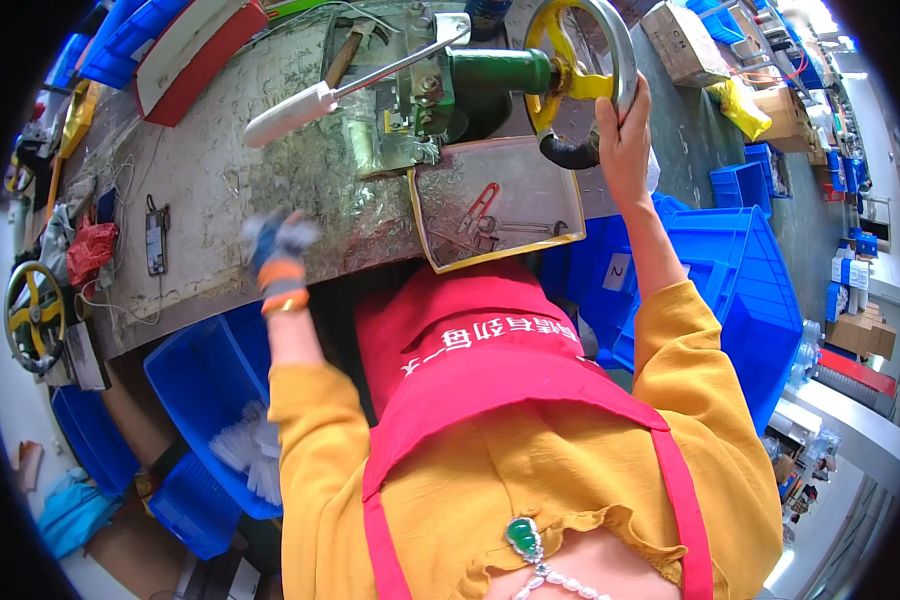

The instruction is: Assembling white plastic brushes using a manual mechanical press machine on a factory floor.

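My right hand point(625, 150) is bare and grips the rim of a handwheel point(618, 45) with yellow spokes and a grey rim. The wheel sits on the side of a green hand press point(495, 78) clamped to the bench. From the press a metal lever with a thick white handle point(292, 114) slants down to the left. My left hand point(278, 245), in a glove with an orange cuff, hovers near the bench's front edge below that handle. Motion smears its fingers, and whether it holds anything is unclear.
On the worn bench point(210, 180) lie a hammer point(345, 58), a phone-like device point(156, 238) and a red-edged box point(195, 55). A shallow tray point(430, 240) with red-handled pliers stands before me. Blue bins point(740, 300) flank me; the left one point(195, 390) holds white strips.
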The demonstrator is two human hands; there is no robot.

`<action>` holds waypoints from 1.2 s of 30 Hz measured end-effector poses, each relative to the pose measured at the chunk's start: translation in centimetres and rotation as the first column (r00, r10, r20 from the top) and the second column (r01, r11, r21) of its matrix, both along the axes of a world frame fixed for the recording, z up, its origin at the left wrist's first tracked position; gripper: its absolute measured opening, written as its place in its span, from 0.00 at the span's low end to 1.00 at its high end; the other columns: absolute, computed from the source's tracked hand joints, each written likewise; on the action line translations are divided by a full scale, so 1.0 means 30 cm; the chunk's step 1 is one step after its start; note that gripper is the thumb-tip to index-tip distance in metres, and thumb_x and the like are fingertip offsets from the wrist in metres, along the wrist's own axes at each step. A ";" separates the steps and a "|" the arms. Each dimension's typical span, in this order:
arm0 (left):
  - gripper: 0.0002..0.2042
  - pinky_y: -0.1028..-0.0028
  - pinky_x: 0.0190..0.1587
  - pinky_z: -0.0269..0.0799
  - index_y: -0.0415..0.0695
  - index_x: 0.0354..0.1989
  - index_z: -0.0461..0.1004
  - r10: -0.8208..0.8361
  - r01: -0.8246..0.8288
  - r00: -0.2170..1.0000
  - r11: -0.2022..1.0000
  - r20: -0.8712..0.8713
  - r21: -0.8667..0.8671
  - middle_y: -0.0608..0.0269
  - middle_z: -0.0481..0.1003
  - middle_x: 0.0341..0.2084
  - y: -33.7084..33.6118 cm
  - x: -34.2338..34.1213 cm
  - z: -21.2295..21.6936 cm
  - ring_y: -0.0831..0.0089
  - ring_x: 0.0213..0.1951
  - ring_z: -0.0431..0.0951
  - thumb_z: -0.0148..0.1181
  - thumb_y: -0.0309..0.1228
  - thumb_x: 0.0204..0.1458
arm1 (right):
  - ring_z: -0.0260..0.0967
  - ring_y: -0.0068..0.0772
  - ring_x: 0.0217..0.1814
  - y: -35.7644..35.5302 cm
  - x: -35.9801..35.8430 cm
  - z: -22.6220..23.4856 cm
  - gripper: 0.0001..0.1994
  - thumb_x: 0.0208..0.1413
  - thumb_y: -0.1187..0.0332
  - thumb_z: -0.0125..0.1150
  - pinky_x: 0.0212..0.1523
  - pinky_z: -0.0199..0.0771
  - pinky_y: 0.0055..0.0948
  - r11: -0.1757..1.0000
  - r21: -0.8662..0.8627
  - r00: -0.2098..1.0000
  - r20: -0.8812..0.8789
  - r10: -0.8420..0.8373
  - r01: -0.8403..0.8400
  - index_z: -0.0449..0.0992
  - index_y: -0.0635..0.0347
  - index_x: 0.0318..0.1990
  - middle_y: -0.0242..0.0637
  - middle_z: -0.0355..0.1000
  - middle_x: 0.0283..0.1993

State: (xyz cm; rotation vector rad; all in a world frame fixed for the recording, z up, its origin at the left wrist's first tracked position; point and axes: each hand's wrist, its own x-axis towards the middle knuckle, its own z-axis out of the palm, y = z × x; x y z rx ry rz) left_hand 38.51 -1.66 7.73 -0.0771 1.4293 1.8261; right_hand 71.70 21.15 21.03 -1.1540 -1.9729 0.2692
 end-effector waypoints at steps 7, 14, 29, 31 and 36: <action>0.12 0.75 0.38 0.68 0.32 0.34 0.63 0.373 -0.500 0.839 0.816 -0.395 -0.291 0.55 0.69 0.31 -1.205 -0.274 -0.190 0.69 0.33 0.71 0.51 0.21 0.38 | 0.57 0.33 0.20 -0.211 0.077 -0.174 0.05 0.42 0.77 0.51 0.21 0.59 0.26 0.996 -0.002 0.992 0.089 0.086 -0.086 0.65 0.62 0.29 0.39 0.58 0.25; 0.12 0.74 0.35 0.66 0.44 0.35 0.69 -0.216 -0.222 0.941 0.182 -0.260 -0.958 0.64 0.71 0.29 -1.565 -0.195 -0.165 0.76 0.27 0.72 0.51 0.35 0.42 | 0.59 0.31 0.41 -0.260 -0.018 -0.453 0.11 0.35 0.73 0.47 0.39 0.61 0.28 0.811 -0.258 0.618 0.540 0.572 -0.526 0.66 0.56 0.32 0.31 0.63 0.34; 0.09 0.76 0.31 0.68 0.45 0.33 0.71 -0.610 0.018 0.442 0.739 -0.658 -0.673 0.60 0.72 0.28 -0.444 0.256 0.091 0.69 0.30 0.72 0.49 0.27 0.42 | 0.61 0.37 0.35 -0.106 0.016 -0.519 0.09 0.40 0.66 0.50 0.32 0.64 0.33 0.974 -0.204 0.705 0.676 0.216 -0.102 0.64 0.58 0.30 0.36 0.60 0.29; 0.08 0.69 0.33 0.67 0.48 0.31 0.71 -0.615 0.195 -0.025 0.770 -0.788 -0.607 0.57 0.71 0.27 -0.224 0.334 0.039 0.63 0.31 0.71 0.51 0.30 0.40 | 0.61 0.37 0.36 -0.151 0.021 -0.522 0.13 0.38 0.62 0.55 0.31 0.66 0.32 0.958 -0.270 0.733 0.631 0.255 -0.100 0.65 0.57 0.30 0.38 0.61 0.31; 0.07 0.66 0.26 0.65 0.47 0.24 0.72 -0.706 0.170 -0.561 0.414 -0.433 -0.894 0.60 0.70 0.19 0.159 0.523 -0.056 0.61 0.23 0.70 0.50 0.33 0.36 | 0.66 0.38 0.27 -0.349 -0.031 -0.588 0.09 0.36 0.66 0.55 0.24 0.67 0.33 0.892 -0.347 0.666 0.596 0.448 -0.290 0.65 0.57 0.26 0.37 0.64 0.26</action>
